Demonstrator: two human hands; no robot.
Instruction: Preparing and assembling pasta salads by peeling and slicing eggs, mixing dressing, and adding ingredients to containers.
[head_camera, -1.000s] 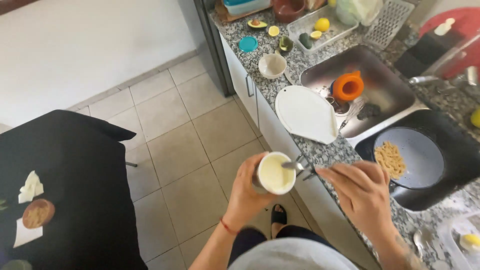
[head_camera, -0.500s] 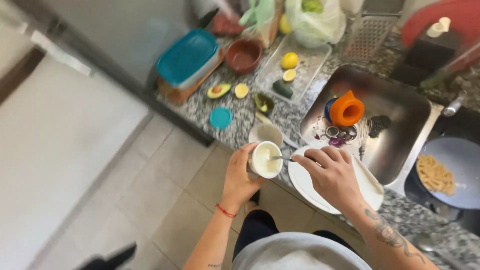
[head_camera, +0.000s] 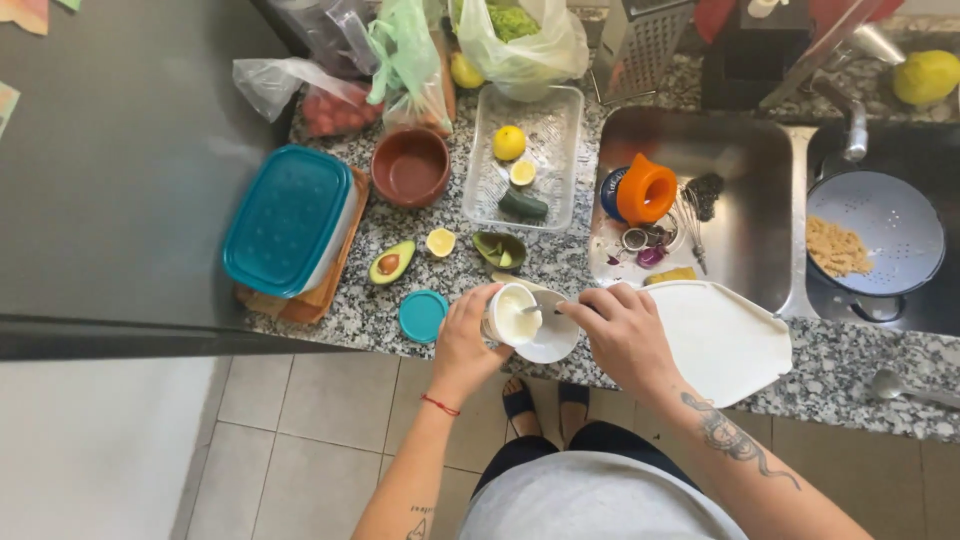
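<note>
— How many lemons, whole or cut?
— One whole lemon (head_camera: 509, 142), two halves (head_camera: 522, 172) (head_camera: 440, 242), perhaps another by the bags; it's half hidden.
— Avocado?
— One avocado half (head_camera: 390, 263).
— Bowls?
— One brown bowl (head_camera: 411, 167), one small green bowl (head_camera: 500, 248).
— Teal lids?
— Two (head_camera: 288, 220) (head_camera: 423, 316).

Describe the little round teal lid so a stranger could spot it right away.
Start at the granite counter, at its front edge. Just left of the left hand lies the teal lid, flat and alone. It is far smaller than the square teal-lidded box further left.
</note>
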